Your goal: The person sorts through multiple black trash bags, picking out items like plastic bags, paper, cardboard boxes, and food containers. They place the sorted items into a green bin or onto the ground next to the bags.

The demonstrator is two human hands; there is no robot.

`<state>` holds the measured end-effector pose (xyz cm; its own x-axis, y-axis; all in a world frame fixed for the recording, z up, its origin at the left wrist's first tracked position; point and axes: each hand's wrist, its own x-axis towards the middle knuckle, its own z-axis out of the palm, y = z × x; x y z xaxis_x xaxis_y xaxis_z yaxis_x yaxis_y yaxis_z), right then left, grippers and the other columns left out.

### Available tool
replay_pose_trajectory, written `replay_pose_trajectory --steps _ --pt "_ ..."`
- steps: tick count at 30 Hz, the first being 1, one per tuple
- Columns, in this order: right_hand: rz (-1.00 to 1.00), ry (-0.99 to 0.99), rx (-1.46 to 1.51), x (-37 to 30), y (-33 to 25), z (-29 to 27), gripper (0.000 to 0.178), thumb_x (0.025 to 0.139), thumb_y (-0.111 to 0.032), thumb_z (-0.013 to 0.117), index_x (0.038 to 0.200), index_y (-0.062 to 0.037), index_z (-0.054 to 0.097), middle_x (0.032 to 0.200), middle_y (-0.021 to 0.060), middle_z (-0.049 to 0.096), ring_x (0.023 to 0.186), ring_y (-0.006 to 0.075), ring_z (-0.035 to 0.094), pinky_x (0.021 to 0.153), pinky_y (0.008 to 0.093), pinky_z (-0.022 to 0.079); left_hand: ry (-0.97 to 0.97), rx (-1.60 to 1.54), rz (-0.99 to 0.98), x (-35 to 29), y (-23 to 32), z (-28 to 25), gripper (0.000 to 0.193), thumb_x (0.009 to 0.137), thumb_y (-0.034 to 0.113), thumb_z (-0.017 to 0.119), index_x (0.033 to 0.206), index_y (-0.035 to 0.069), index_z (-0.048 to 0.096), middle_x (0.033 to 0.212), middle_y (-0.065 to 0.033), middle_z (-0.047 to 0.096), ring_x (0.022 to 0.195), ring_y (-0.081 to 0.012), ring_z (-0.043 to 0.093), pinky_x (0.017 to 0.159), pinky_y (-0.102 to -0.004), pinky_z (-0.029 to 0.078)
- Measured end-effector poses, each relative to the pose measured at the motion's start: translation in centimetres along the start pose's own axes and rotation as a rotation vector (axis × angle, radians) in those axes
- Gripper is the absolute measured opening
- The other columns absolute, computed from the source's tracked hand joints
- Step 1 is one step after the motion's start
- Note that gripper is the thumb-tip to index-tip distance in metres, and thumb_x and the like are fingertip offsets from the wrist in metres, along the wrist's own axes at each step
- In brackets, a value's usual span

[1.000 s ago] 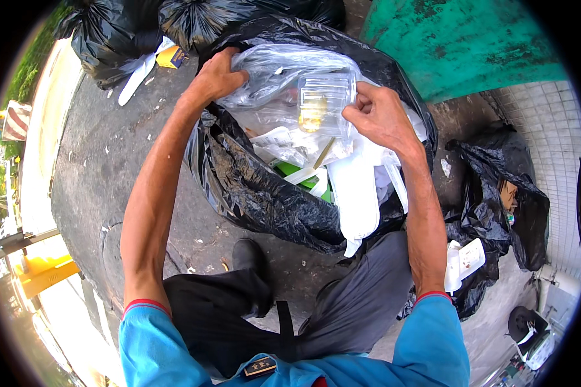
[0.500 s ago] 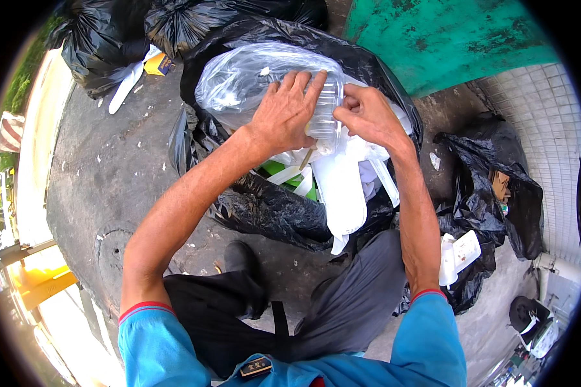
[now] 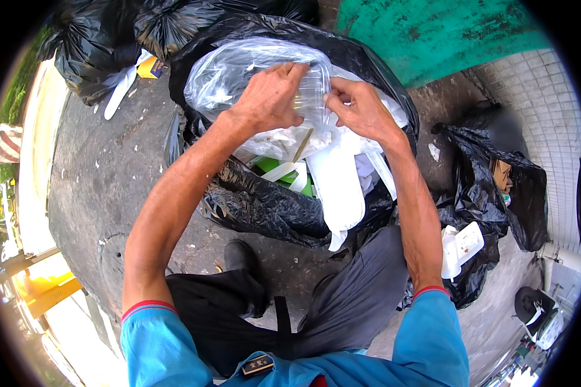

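Observation:
A large open black garbage bag (image 3: 265, 206) is before me, full of mixed waste. On top lies a clear ribbed plastic container (image 3: 315, 97), beside a puffed clear plastic bag (image 3: 210, 74). My left hand (image 3: 271, 97) grips the container's left side with bent fingers; its fingertips are partly hidden. At the container's right edge, my right hand (image 3: 363, 111) pinches the rim between thumb and fingers. Below them are a thin brownish stick (image 3: 302, 145), a white plastic piece (image 3: 337, 187), and something green (image 3: 270, 167) under pale strips.
Tied black bags (image 3: 87, 51) stand at the far left, near a white strip (image 3: 119, 93) and a yellow box (image 3: 150, 68). A green worn panel (image 3: 432, 39) is behind. At right lie another black bag (image 3: 478, 193) and white food containers (image 3: 461, 248).
My left hand has gone from spread fingers over the container to bent fingers at its side. Both hands and the container appear slightly further left, as the whole view has shifted a little.

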<state>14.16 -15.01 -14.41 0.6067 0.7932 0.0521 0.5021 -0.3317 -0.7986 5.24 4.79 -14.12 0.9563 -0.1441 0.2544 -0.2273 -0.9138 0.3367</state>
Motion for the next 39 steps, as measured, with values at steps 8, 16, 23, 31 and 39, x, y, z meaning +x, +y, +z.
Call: replay_pose_trajectory --steps 8,16,23,31,39 --pt "-0.087 0.342 -0.070 2.0 -0.9 -0.6 0.025 0.083 -0.019 0.060 0.077 0.0047 0.062 0.059 0.0130 0.059 0.051 0.0180 0.055 0.053 0.0346 0.044 0.013 -0.119 -0.038 0.3 0.3 -4.0 0.093 0.065 0.020 0.086 0.146 0.011 0.041 0.132 -0.0224 0.054 0.125 -0.0367 0.053 0.106 -0.0439 0.044" --pt "0.131 0.529 0.001 1.6 4.5 -2.9 0.029 0.087 -0.022 0.059 0.097 0.0049 0.067 0.066 0.0099 0.061 0.059 0.0156 0.057 0.058 0.0328 0.047 0.128 0.241 -0.295 -1.9 -5.4 -6.3 0.084 0.074 0.039 0.082 0.142 0.006 0.045 0.127 -0.0236 0.058 0.114 -0.0336 0.061 0.092 -0.0438 0.049" --pt "0.048 0.756 -0.090 1.6 2.8 -3.0 0.031 0.087 -0.021 0.060 0.098 0.0072 0.066 0.070 0.0134 0.065 0.061 0.0187 0.061 0.061 0.0338 0.050 0.057 -0.173 -0.401 -1.3 -6.9 -6.3 0.032 0.089 0.020 0.063 0.111 -0.002 0.069 0.092 -0.0124 0.072 0.083 -0.0207 0.067 0.081 -0.0318 0.050" --pt "0.020 0.686 -0.058 1.0 1.4 -2.5 0.037 0.086 -0.025 0.063 0.103 0.0070 0.066 0.076 0.0143 0.069 0.068 0.0210 0.066 0.066 0.0348 0.052 0.036 -0.630 -0.338 1.5 0.7 -7.6 0.035 0.094 0.016 0.059 0.126 0.000 0.061 0.100 -0.0071 0.069 0.088 -0.0109 0.062 0.083 -0.0281 0.049" --pt "0.173 0.399 -0.165 0.3 -0.4 -2.0 0.117 0.065 -0.070 0.077 0.128 0.0225 0.043 0.104 0.0349 0.063 0.098 0.0387 0.067 0.085 0.0385 0.054 -0.295 -0.680 -0.167 -0.8 1.6 -2.2 0.044 0.091 0.014 0.062 0.128 -0.005 0.050 0.107 -0.0180 0.066 0.099 -0.0243 0.063 0.091 -0.0361 0.049"
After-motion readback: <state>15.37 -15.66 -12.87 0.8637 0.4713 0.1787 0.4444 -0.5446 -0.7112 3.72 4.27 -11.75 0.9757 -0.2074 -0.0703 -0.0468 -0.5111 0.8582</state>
